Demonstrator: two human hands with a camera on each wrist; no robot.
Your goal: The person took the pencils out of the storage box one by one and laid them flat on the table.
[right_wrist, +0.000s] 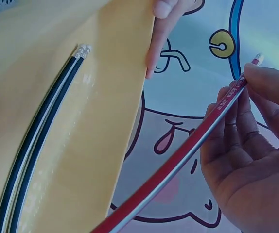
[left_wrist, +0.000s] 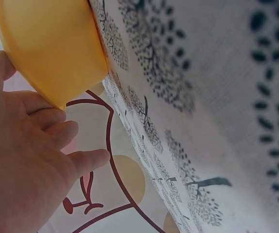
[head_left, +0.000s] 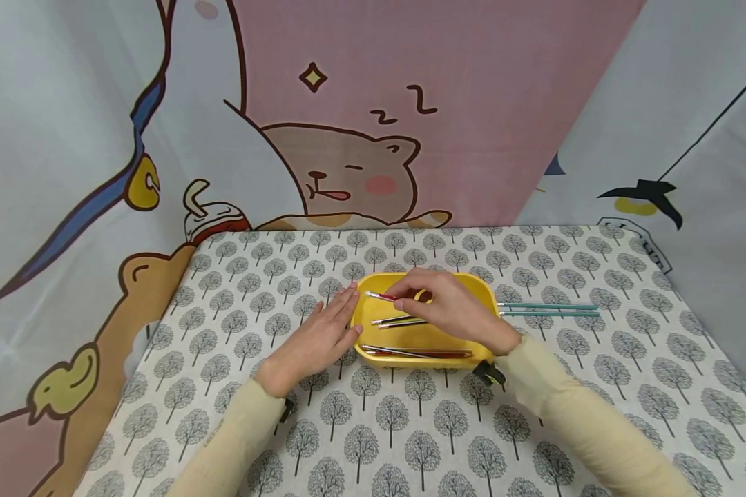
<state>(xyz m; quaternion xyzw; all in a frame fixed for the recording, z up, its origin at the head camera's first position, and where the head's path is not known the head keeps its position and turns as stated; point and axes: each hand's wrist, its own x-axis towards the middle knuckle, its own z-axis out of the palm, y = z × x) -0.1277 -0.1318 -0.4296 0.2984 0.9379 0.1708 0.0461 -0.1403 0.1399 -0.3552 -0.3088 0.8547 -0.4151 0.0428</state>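
Observation:
A yellow tray (head_left: 423, 336) sits on the table. My right hand (head_left: 450, 305) is over it and pinches a red pencil (right_wrist: 171, 167) near its white eraser end, between thumb and fingers. Beneath that hand, two dark pencils (right_wrist: 37, 121) lie side by side in the tray, partly hidden in the head view. Several more pencils (head_left: 410, 353) lie along the tray's near side. My left hand (head_left: 320, 337) touches the tray's left end with its fingers extended; in the left wrist view the fingertips meet the yellow rim (left_wrist: 27, 80).
Two teal pencils (head_left: 550, 310) lie parallel on the tablecloth just right of the tray. The cloth (head_left: 391, 414) has a tree print. A cartoon-printed curtain (head_left: 472, 103) hangs behind the table and along both sides.

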